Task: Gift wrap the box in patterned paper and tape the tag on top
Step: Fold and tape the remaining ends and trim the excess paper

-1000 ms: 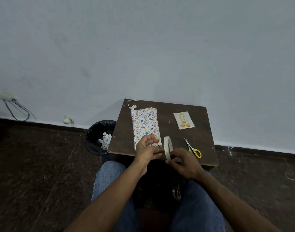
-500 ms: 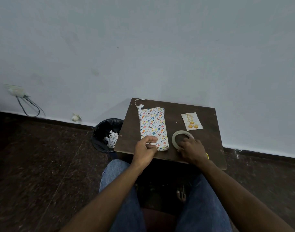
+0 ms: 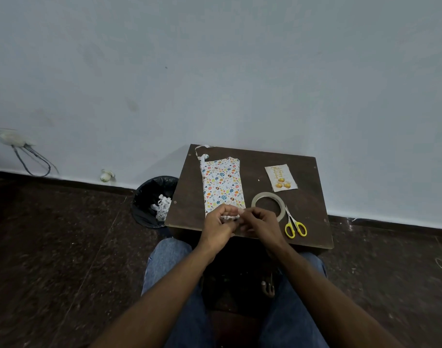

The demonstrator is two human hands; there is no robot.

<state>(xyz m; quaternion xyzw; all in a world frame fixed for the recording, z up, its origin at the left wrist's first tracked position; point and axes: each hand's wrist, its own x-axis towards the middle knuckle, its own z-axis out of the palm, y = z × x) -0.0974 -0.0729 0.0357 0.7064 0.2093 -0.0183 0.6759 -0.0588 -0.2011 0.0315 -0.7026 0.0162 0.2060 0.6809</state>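
A box wrapped in white paper with a colourful pattern (image 3: 222, 184) lies lengthwise on the small dark table (image 3: 310, 222). My left hand (image 3: 218, 226) and my right hand (image 3: 258, 223) meet at the box's near end, fingers curled, pinching a small piece of tape against the folded paper there. The tape itself is hard to make out. The tape roll (image 3: 268, 204) lies flat on the table just right of the box. A cream gift tag (image 3: 281, 178) with gold balls lies further back on the right.
Yellow-handled scissors (image 3: 294, 224) lie near the table's front right edge. A black bin (image 3: 152, 199) with paper scraps stands on the floor left of the table. A paper strip (image 3: 201, 150) curls at the table's back left corner. The wall is close behind.
My right hand set the tape roll flat on the table and let it go. It then moved left to join my left hand at the box's near end.
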